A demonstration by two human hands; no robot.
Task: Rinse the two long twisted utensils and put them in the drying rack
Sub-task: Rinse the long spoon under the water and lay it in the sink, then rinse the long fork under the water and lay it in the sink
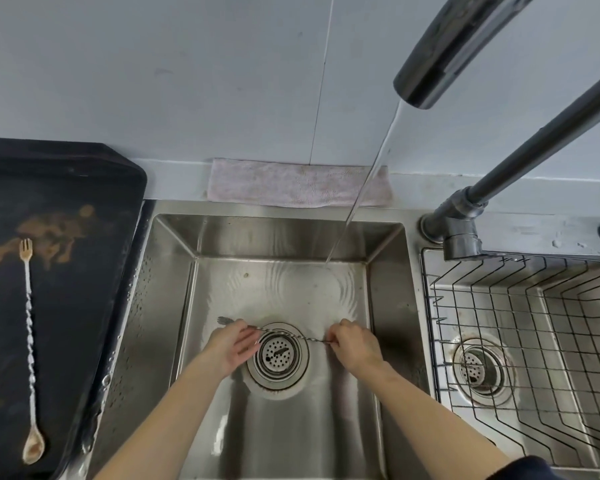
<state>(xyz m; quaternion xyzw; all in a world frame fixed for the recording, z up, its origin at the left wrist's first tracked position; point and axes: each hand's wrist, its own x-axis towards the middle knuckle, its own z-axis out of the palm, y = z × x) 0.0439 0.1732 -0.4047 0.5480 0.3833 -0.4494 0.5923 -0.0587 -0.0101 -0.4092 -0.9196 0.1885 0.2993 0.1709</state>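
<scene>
Steel sink [174, 306], tap running: my left hand [231, 346] and right hand [354, 344] pinch one twisted utensil [284, 334] by its ends, ready for rinsing.

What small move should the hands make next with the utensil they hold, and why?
Probably carry the twisted utensil back under the water stream: both hands, left hand and right hand, hold it over the drain, nearer than where the water lands.

The scene is lit evenly by soft, cool light from above. Faint shadows are cast. Mild glare is seen on the steel sink [174, 278] walls. Straight lines are bent by wide-angle distortion toward the edges, and the near faucet spout [440, 60] is rendered blurred.
</scene>
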